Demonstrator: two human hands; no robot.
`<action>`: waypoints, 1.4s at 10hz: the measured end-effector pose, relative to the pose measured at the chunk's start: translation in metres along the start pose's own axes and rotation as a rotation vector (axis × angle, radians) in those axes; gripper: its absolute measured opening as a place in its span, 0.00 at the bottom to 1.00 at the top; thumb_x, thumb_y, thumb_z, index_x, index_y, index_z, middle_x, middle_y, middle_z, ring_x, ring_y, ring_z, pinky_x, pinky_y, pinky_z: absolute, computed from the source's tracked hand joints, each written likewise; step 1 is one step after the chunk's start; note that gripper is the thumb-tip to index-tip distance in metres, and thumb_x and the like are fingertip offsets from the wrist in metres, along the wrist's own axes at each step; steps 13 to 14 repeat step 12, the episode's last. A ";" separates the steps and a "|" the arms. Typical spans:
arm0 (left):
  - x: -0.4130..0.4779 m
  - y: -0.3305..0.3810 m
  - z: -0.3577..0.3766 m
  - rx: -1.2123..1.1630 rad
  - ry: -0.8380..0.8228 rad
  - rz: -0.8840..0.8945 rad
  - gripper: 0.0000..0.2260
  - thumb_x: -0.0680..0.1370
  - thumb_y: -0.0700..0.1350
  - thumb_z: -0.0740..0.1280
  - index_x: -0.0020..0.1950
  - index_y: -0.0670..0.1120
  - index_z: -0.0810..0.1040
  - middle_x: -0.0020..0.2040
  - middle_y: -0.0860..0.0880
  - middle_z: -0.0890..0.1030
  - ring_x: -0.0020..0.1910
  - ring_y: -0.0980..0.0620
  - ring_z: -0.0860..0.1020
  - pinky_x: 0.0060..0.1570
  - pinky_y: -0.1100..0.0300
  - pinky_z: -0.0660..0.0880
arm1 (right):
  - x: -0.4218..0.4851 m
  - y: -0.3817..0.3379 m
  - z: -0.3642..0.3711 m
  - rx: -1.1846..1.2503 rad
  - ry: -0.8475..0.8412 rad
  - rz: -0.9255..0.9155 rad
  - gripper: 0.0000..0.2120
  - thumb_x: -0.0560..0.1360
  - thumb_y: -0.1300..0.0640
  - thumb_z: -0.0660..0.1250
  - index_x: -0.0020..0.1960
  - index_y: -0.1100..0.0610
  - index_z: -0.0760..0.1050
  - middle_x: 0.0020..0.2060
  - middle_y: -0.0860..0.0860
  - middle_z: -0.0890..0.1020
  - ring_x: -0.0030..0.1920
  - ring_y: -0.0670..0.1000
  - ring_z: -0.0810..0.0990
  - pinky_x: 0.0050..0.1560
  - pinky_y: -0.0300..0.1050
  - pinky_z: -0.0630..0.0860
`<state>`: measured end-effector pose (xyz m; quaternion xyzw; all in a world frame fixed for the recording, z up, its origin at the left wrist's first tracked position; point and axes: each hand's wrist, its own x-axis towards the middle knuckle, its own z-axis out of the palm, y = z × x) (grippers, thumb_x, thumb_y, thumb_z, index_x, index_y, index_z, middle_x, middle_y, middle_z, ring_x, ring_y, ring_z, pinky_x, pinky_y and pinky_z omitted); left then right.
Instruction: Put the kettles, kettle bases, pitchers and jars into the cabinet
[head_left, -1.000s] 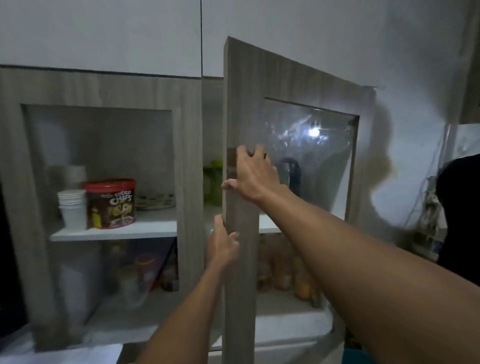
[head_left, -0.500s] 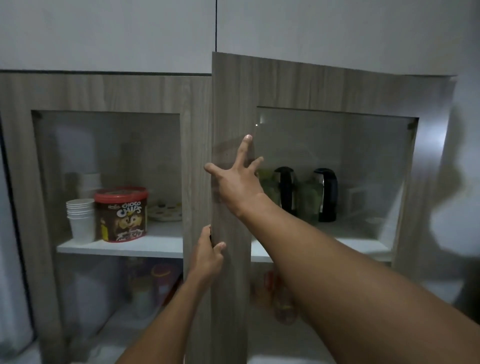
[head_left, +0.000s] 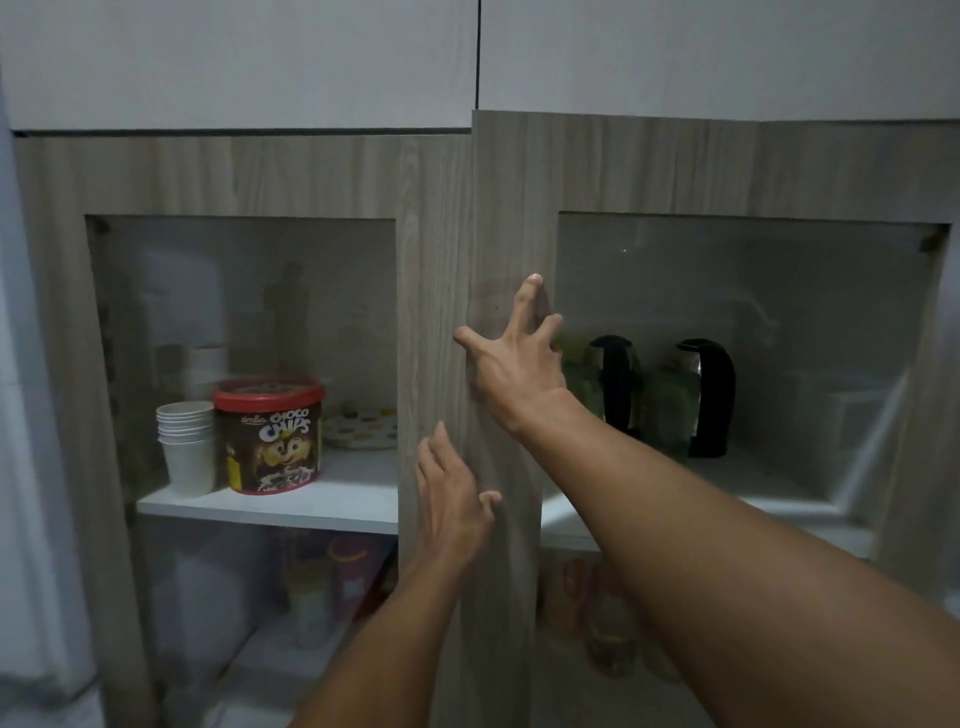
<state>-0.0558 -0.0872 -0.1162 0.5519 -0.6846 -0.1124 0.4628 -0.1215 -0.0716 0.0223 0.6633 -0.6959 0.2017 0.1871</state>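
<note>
The wood-grain cabinet has two glass-paned doors. Its right door (head_left: 727, 166) stands almost flush with the left one. My right hand (head_left: 511, 358) lies flat with spread fingers on that door's left stile. My left hand (head_left: 452, 499) rests lower on the same edge, fingers apart, holding nothing. Behind the right glass, two kettles with black handles (head_left: 615, 384) (head_left: 706, 395) stand on the upper shelf with greenish pitchers (head_left: 662, 410) beside them. Jars (head_left: 608, 634) show dimly on the lower shelf.
Behind the left door's glass sit a stack of white cups (head_left: 187, 441), a red-lidded Choco Chips tub (head_left: 267, 434) and a dotted plate (head_left: 363, 428). Blurred containers (head_left: 332, 582) fill the lower left shelf. White upper cabinet fronts (head_left: 234, 57) run above.
The right door has swung from wide open to nearly shut. My right hand went from gripping its edge to pressing flat on it; my left hand opened out against the edge.
</note>
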 end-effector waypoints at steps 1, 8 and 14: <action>0.020 -0.005 0.005 0.158 0.017 0.072 0.57 0.71 0.51 0.75 0.77 0.41 0.30 0.79 0.41 0.35 0.80 0.42 0.40 0.78 0.47 0.48 | 0.014 0.003 0.011 0.007 0.054 0.000 0.26 0.76 0.64 0.65 0.66 0.41 0.63 0.73 0.63 0.29 0.71 0.76 0.48 0.65 0.66 0.67; 0.068 -0.013 -0.011 0.423 -0.220 0.262 0.58 0.72 0.48 0.75 0.75 0.46 0.25 0.75 0.46 0.23 0.76 0.44 0.29 0.76 0.41 0.51 | 0.046 0.029 0.029 -0.125 0.158 0.005 0.48 0.73 0.63 0.71 0.80 0.54 0.41 0.78 0.59 0.38 0.64 0.64 0.68 0.58 0.55 0.76; -0.017 -0.042 -0.055 0.458 -0.451 0.275 0.44 0.76 0.34 0.65 0.80 0.48 0.37 0.81 0.48 0.38 0.80 0.44 0.42 0.76 0.39 0.50 | -0.036 0.011 0.015 -0.013 -0.018 0.046 0.33 0.75 0.55 0.68 0.75 0.51 0.57 0.71 0.54 0.68 0.66 0.59 0.72 0.63 0.61 0.72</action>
